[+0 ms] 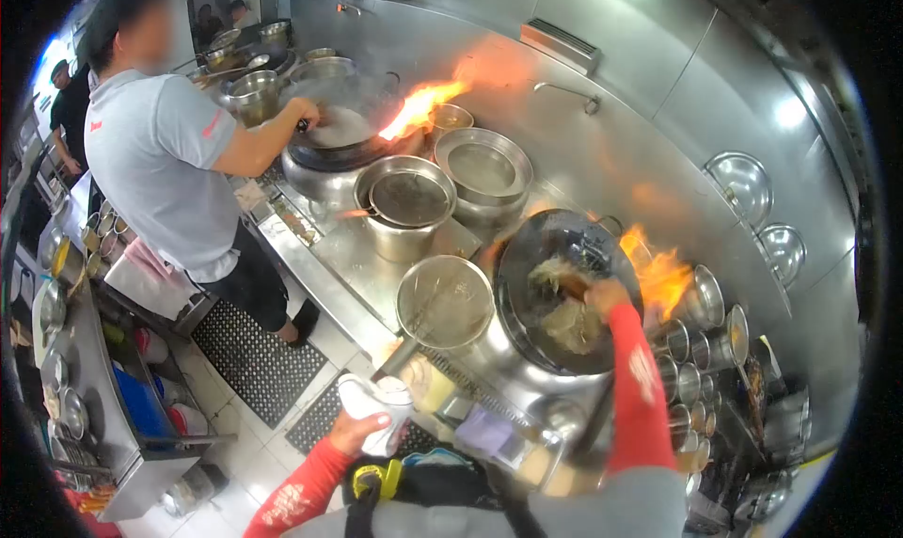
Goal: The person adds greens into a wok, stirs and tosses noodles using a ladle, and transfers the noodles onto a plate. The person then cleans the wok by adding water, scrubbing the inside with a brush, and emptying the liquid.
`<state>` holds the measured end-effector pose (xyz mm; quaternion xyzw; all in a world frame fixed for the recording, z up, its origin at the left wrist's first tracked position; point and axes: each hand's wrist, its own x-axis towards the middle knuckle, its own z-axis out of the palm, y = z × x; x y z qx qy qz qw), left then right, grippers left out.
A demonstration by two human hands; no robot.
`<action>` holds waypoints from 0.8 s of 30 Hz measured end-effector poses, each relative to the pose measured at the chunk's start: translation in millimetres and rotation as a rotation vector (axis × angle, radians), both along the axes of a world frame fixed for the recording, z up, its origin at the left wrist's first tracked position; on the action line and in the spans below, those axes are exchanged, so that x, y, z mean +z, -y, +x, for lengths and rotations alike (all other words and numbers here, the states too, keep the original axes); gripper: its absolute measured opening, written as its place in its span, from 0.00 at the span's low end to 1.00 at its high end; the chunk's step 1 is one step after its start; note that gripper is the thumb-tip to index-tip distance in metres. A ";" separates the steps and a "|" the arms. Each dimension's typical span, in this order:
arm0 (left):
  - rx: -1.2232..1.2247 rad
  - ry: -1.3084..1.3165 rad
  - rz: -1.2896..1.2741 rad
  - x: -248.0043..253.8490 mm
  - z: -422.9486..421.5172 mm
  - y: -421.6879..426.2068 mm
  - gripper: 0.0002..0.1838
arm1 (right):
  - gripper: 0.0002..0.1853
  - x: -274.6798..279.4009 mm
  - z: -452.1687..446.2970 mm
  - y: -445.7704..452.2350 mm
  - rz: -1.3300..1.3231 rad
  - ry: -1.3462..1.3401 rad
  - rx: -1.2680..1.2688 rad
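My left hand [356, 432] is closed round a bunched white cloth [378, 402], near the dark handle of a round mesh strainer [444, 301]. Over the large dark wok [527, 256] at right, my right hand [607, 295] has its fingers curled. A brownish shape shows just left of its fingers, too blurred to name. Pale, stringy food [572, 326] lies in the wok below that hand. Flames [656, 275] rise at the wok's right rim.
A co-worker [160, 152] stands at left, one hand at a second wok [329, 152] with flames beside it. Between the woks stand a metal pot [400, 242] with a strainer on it and a steel basin [522, 176]. Several metal containers [682, 378] crowd the right.
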<state>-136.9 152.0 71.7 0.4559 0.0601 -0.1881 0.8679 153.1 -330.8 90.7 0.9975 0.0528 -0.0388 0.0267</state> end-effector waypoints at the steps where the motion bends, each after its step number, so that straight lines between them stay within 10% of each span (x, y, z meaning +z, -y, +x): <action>1: -0.031 0.031 0.010 0.5 6.0 7.8 0.37 | 0.20 8.8 16.5 -6.0 0.330 0.111 -0.285; 6: -0.111 -0.066 -0.258 -26.7 11.3 20.7 0.37 | 0.28 -48.2 -38.0 -61.7 0.528 0.198 -0.273; 13: -0.026 -0.111 -0.377 -49.1 -10.3 -6.0 0.45 | 0.21 96.6 -120.8 1.4 -0.096 -0.455 -0.041; 19: -0.092 -0.118 -0.151 -18.3 14.9 14.7 0.36 | 0.13 -16.3 -21.8 54.5 -0.140 0.021 -0.342; 24: 0.143 -0.240 -0.192 -48.8 -19.6 -31.0 0.40 | 0.13 41.4 -76.0 58.0 -0.222 -0.137 -0.101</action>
